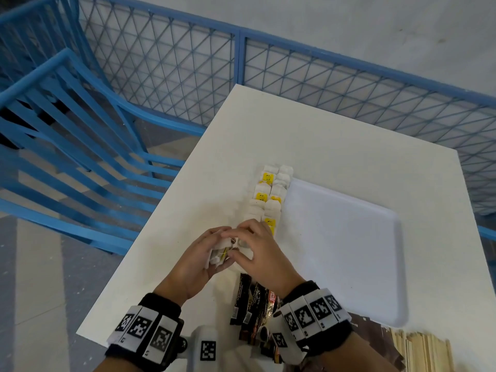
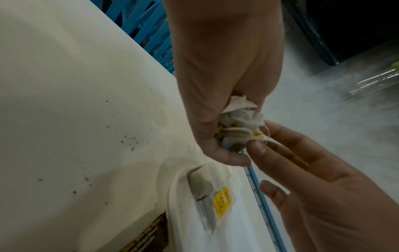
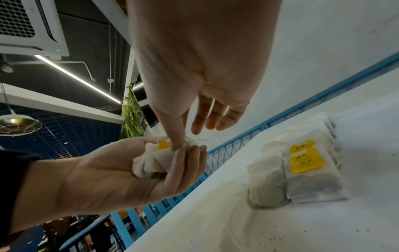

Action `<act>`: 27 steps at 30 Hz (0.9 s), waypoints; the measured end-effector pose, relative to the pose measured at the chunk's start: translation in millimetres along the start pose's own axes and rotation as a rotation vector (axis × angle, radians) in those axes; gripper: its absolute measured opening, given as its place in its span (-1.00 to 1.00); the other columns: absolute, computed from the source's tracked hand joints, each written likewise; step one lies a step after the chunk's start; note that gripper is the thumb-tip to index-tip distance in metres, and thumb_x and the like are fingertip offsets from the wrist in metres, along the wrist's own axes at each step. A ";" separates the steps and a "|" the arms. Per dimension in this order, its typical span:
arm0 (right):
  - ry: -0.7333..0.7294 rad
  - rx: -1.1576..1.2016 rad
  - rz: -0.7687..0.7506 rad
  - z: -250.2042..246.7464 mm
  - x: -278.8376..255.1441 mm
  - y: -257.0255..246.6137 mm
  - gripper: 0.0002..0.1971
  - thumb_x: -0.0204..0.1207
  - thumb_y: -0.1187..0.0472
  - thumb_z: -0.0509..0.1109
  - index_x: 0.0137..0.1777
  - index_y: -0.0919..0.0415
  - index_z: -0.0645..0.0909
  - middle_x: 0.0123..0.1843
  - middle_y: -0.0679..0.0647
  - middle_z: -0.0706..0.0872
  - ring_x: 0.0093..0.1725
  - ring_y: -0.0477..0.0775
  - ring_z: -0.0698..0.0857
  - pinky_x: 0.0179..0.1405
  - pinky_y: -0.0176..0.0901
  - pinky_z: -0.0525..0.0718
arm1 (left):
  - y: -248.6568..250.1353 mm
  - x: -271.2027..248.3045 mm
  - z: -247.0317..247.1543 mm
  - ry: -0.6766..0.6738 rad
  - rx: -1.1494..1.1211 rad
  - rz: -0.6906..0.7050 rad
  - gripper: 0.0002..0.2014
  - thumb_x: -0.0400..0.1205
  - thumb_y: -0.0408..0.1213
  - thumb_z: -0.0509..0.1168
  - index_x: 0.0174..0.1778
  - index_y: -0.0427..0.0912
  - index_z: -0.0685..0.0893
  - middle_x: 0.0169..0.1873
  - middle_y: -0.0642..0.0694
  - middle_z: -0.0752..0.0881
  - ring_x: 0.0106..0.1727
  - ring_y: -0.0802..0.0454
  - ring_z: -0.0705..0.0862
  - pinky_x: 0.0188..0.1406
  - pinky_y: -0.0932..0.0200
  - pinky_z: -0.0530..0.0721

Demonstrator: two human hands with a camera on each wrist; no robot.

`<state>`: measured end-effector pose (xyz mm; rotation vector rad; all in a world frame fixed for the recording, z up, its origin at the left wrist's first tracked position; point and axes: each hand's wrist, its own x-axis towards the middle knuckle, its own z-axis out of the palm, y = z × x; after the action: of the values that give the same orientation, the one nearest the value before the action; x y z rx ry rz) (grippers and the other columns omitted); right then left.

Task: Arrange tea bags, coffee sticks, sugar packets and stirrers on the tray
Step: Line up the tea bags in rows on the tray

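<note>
The left hand (image 1: 200, 260) cups a bunch of tea bags (image 1: 218, 255) low in the middle of the head view, its grip curled round them. The right hand (image 1: 257, 253) pinches one bag's string. More tea bags (image 1: 271, 194) line the tray (image 1: 346, 253) on the desk (image 1: 188, 237), with coffee sticks (image 1: 252, 304) below.
</note>
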<state>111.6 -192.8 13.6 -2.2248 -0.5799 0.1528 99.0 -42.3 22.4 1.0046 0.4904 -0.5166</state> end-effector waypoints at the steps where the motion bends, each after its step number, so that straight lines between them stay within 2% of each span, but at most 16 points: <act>1: 0.011 -0.002 -0.004 -0.2 0.6 0.8 -0.72 0.50 0.18 0.39 0.21 0.06 0.65 0.02 -0.10 0.46 0.08 -0.13 0.34 0.16 -0.50 0.29 | 0.3 -0.8 0.2 -0.013 -0.009 -0.015 -0.72 0.72 -0.19 0.11 0.23 -0.21 0.61 -0.09 -0.11 0.73 -0.18 0.12 0.74 -0.09 0.20 0.74; 4: 0.037 0.023 -0.008 0.1 1.6 3.7 -0.84 0.50 0.20 0.41 0.06 0.09 0.71 -0.04 -0.06 0.56 0.04 -0.15 0.39 0.11 -0.50 0.31 | -0.2 -1.4 -1.1 -0.016 -0.040 -0.062 -0.64 0.72 -0.04 0.06 0.15 -0.19 0.65 -0.20 -0.12 0.73 -0.23 0.11 0.73 -0.08 0.18 0.74; 7: 0.049 0.108 0.059 -2.5 2.0 3.9 -0.89 0.53 0.18 0.39 0.02 0.08 0.70 -0.06 -0.14 0.59 0.04 -0.16 0.50 0.04 -0.51 0.38 | 0.1 -2.4 0.2 -0.002 -0.023 -0.082 -0.60 0.71 0.03 0.06 0.05 -0.17 0.69 -0.24 -0.13 0.72 -0.24 0.05 0.72 -0.16 0.20 0.76; 10: 0.073 0.287 0.186 -6.1 2.1 3.5 -0.96 0.57 0.18 0.36 -0.04 0.03 0.61 -0.13 -0.22 0.65 -0.06 -0.20 0.62 -0.05 -0.33 0.57 | 0.0 -3.0 1.0 0.012 0.018 -0.092 -0.57 0.68 0.06 0.10 0.04 -0.23 0.69 -0.29 -0.12 0.69 -0.31 0.07 0.68 -0.28 0.25 0.74; 12: 0.091 0.436 0.271 -6.6 2.6 4.3 -0.90 0.58 0.22 0.33 -0.10 -0.02 0.55 -0.15 -0.15 0.69 -0.07 -0.11 0.68 0.01 -0.17 0.64 | -0.7 -3.1 -0.1 0.013 0.055 -0.081 -0.57 0.67 0.05 0.12 0.09 -0.25 0.67 -0.28 -0.08 0.68 -0.32 0.10 0.63 -0.29 0.27 0.68; 15: 0.132 0.565 0.350 -7.0 4.0 6.5 -0.88 0.61 0.23 0.30 -0.08 -0.04 0.56 -0.09 0.08 0.73 -0.01 0.15 0.72 0.06 0.00 0.68 | -2.0 -3.2 -2.7 0.025 0.087 -0.032 -0.64 0.61 -0.03 0.24 0.14 -0.23 0.63 -0.21 -0.06 0.66 -0.35 0.12 0.59 -0.34 0.29 0.60; 16: 0.140 0.574 0.361 -8.3 4.5 7.6 -0.88 0.61 0.23 0.29 -0.06 -0.04 0.55 -0.08 0.13 0.73 -0.03 0.17 0.72 0.03 -0.01 0.71 | -2.4 -3.4 -3.3 0.027 0.102 -0.009 -0.65 0.55 -0.05 0.29 0.13 -0.22 0.63 -0.19 -0.07 0.65 -0.35 0.13 0.58 -0.36 0.30 0.59; 18: 0.125 0.600 0.375 -11.2 4.9 7.9 -0.88 0.63 0.26 0.27 -0.04 -0.01 0.54 -0.11 0.14 0.71 -0.14 0.07 0.72 -0.11 -0.16 0.71 | -3.0 -3.5 -3.7 0.023 0.161 0.031 -0.67 0.46 -0.09 0.36 0.07 -0.20 0.65 -0.17 -0.06 0.64 -0.34 0.14 0.57 -0.34 0.31 0.56; 20: 0.092 0.639 0.377 -13.0 4.7 5.9 -0.89 0.63 0.27 0.26 -0.03 0.03 0.53 -0.12 0.12 0.69 -0.20 -0.01 0.69 -0.21 -0.28 0.68 | -3.7 -2.9 -2.9 0.021 0.225 0.061 -0.83 0.52 -0.16 0.36 -0.06 -0.16 0.67 -0.23 -0.01 0.64 -0.34 0.15 0.57 -0.32 0.31 0.55; 22: 0.072 0.682 0.386 -13.4 3.9 3.1 -0.90 0.61 0.28 0.29 -0.02 0.04 0.54 -0.12 0.06 0.69 -0.19 -0.05 0.68 -0.22 -0.31 0.68 | -4.1 -1.8 -1.3 0.044 0.262 0.088 -0.92 0.58 -0.22 0.34 -0.15 -0.14 0.67 -0.33 0.05 0.65 -0.34 0.16 0.57 -0.34 0.34 0.55; 24: 0.046 0.733 0.407 -12.3 2.6 2.1 -0.88 0.57 0.29 0.35 0.00 0.06 0.55 -0.11 -0.01 0.70 -0.16 -0.10 0.69 -0.21 -0.33 0.69 | -4.2 -0.5 -0.7 0.066 0.266 0.110 -0.92 0.59 -0.23 0.33 -0.16 -0.14 0.67 -0.35 0.07 0.66 -0.33 0.16 0.56 -0.37 0.37 0.56; 27: 0.016 0.711 0.421 -7.2 2.3 4.7 -0.87 0.53 0.33 0.39 -0.05 0.06 0.58 -0.09 0.06 0.71 -0.13 -0.03 0.67 -0.20 -0.30 0.67 | -4.6 0.7 -1.5 0.082 0.256 0.107 -0.92 0.59 -0.21 0.33 -0.12 -0.13 0.67 -0.30 0.06 0.69 -0.33 0.17 0.57 -0.36 0.36 0.57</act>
<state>117.5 -199.3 15.0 -1.6131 -0.0135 0.4767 96.5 -43.0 18.2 1.2946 0.4478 -0.4506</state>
